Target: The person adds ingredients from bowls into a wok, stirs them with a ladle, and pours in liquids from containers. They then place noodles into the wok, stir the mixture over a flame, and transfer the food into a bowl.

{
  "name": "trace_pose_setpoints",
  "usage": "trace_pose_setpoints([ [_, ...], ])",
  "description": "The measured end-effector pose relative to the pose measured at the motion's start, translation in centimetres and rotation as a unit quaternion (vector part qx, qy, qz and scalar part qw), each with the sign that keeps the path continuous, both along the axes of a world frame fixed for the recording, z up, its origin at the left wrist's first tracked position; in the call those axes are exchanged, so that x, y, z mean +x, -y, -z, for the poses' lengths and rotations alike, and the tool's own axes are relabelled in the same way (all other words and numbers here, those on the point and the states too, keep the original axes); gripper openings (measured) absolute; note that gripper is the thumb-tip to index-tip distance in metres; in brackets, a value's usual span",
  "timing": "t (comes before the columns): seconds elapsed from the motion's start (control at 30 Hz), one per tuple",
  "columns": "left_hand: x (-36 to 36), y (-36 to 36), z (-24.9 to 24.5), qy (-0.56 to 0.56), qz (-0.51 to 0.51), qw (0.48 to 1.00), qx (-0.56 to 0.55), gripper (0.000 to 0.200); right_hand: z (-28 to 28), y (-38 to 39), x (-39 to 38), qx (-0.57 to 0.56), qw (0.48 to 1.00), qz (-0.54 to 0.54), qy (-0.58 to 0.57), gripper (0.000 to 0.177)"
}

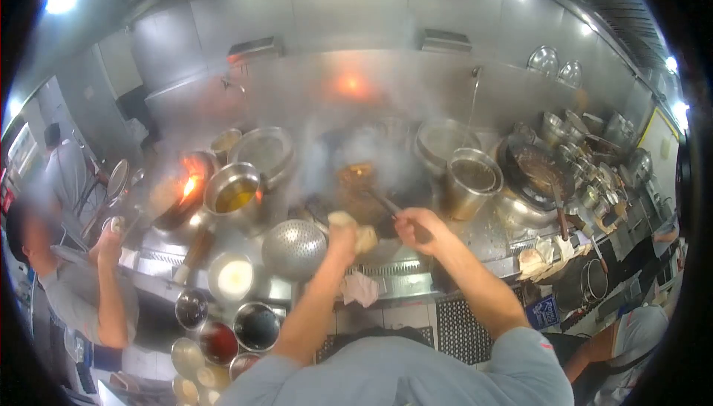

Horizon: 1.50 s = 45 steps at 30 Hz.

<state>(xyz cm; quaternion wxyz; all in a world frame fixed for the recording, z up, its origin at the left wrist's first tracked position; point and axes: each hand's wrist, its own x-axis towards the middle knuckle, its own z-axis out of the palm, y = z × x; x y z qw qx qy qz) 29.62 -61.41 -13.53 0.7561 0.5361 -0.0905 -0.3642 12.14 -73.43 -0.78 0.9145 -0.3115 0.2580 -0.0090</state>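
My left hand (343, 241) is closed on a bunched pale cloth (364, 238) at the near edge of the stove, in front of a steaming wok. The wok's rim and handle are hidden by the cloth and steam. My right hand (418, 229) grips the handle of a ladle (381, 199), which reaches forward into the wok. Brown food (356, 176) shows through the steam at the ladle's far end. Just left of my left hand lies a perforated strainer (294, 248).
A co-worker (82, 287) stands at left by a flaming wok (178, 194). Pots of oil (235, 192) and liquid (474, 176) flank my wok. Sauce bowls (218, 342) sit at lower left. Another wok (536, 168) is at right; another person (631, 339) is at lower right.
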Motion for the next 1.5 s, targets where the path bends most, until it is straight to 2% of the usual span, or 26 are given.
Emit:
trace_pose_setpoints([
  [0.07,2.8,0.0,1.0,-0.101,0.103,0.988,-0.046,0.012,1.1,-1.1,0.8,0.109,0.992,0.036,0.047,0.013],
  [0.2,4.1,-1.8,5.7,-0.206,0.197,0.937,-0.2,0.016,4.4,-4.3,-2.9,0.119,0.982,0.123,0.083,0.033],
  [0.23,3.6,-2.2,5.4,-0.218,0.205,0.933,-0.199,0.016,4.4,-5.7,-4.5,0.113,0.978,0.162,0.062,0.042],
  [0.3,2.3,-2.4,4.3,-0.233,0.151,0.951,-0.14,0.018,14.3,-4.5,-7.7,0.144,0.986,0.069,0.056,0.048],
  [0.33,1.7,-2.6,3.5,-0.235,0.09,0.965,-0.074,0.02,15.8,-5.6,-8.6,-0.004,0.999,0.029,-0.034,0.046],
  [0.37,1.1,-2.7,3.0,-0.236,0.027,0.971,-0.007,0.021,20.1,-6.5,-9.5,-0.21,0.968,-0.076,-0.118,0.044],
  [0.4,0.7,-2.8,2.5,-0.232,0.028,0.972,0.012,0.022,27.9,-6.1,-10.4,-0.517,0.825,-0.213,-0.09,0.044],
  [0.43,0.5,-3.0,2.2,-0.227,0.031,0.973,0.033,0.023,34.2,-5.8,-11.3,-0.757,0.572,-0.313,-0.047,0.043],
  [0.5,1.4,-3.5,5.3,-0.233,0.067,0.97,0.022,0.025,37.3,-6.8,-12.5,-0.756,0.552,-0.247,-0.249,0.046],
  [0.6,0.1,-3.9,3.3,-0.209,0.069,0.975,0.045,0.026,45.7,-4.1,-11.3,-0.616,0.584,-0.495,-0.186,0.063],
  [0.63,0.1,-4.0,2.8,-0.213,0.06,0.974,0.056,0.026,44.0,-4.0,-10.4,-0.553,0.586,-0.569,-0.162,0.07],
  [0.67,-0.1,-3.9,2.5,-0.222,0.052,0.972,0.061,0.027,42.0,-4.6,-10.8,-0.335,0.813,-0.462,-0.119,0.072],
  [0.7,-0.5,-3.9,2.5,-0.234,0.044,0.969,0.062,0.028,33.5,-5.6,-10.6,-0.044,0.936,-0.339,-0.081,0.074],
  [0.73,-0.3,-3.9,3.2,-0.228,0.063,0.971,0.043,0.028,26.9,-5.4,-10.5,0.056,0.975,-0.213,-0.015,0.076],
  [0.77,0.3,-3.9,4.7,-0.221,0.08,0.972,0.021,0.028,20.3,-5.3,-10.4,0.172,0.978,-0.099,0.068,0.078],
  [0.83,1.1,-4.2,6.5,-0.215,0.112,0.97,-0.005,0.028,13.6,-2.3,-8.1,0.125,0.986,-0.038,0.1,0.073],
  [0.9,0.6,-4.1,7.6,-0.219,0.146,0.965,-0.016,0.029,10.5,0.4,-1.7,-0.05,0.999,-0.012,0.016,0.04],
  [0.93,-0.8,-4.8,7.7,-0.222,0.124,0.967,-0.012,0.029,7.5,0.6,1.0,-0.044,0.999,0.01,-0.022,0.03],
  [1.13,-8.8,-8.5,-3.4,-0.255,0.006,0.966,-0.051,0.023,0.6,0.8,4.4,0.117,0.992,-0.003,0.04,0.013],
  [1.23,-2.4,-4.2,1.1,-0.15,0.176,0.948,-0.219,0.022,-0.2,0.8,4.4,0.185,0.98,-0.018,0.066,0.016],
  [1.27,-2.0,-2.3,-1.9,-0.216,0.095,0.965,-0.117,0.02,-0.4,0.6,5.0,0.177,0.982,-0.008,0.069,0.015],
  [1.3,1.9,-0.1,1.4,-0.272,0.167,0.927,-0.197,0.022,-1.0,0.1,5.4,0.177,0.981,0.0,0.081,0.015],
  [1.33,2.2,1.3,1.5,-0.225,0.11,0.955,-0.157,0.024,-1.7,-0.4,5.3,0.173,0.98,0.009,0.094,0.015],
  [1.4,1.6,0.9,2.8,-0.391,0.198,0.86,-0.261,0.026,-2.7,-0.8,3.4,0.174,0.979,0.009,0.106,0.014],
  [1.47,-3.3,-1.5,-2.5,-0.211,0.104,0.96,-0.151,0.025,-2.8,-0.5,1.6,0.154,0.98,-0.011,0.125,0.015],
  [1.5,-2.0,-1.3,-0.4,-0.223,0.11,0.952,-0.179,0.022,-2.9,-0.2,1.2,0.138,0.984,-0.012,0.115,0.016],
])
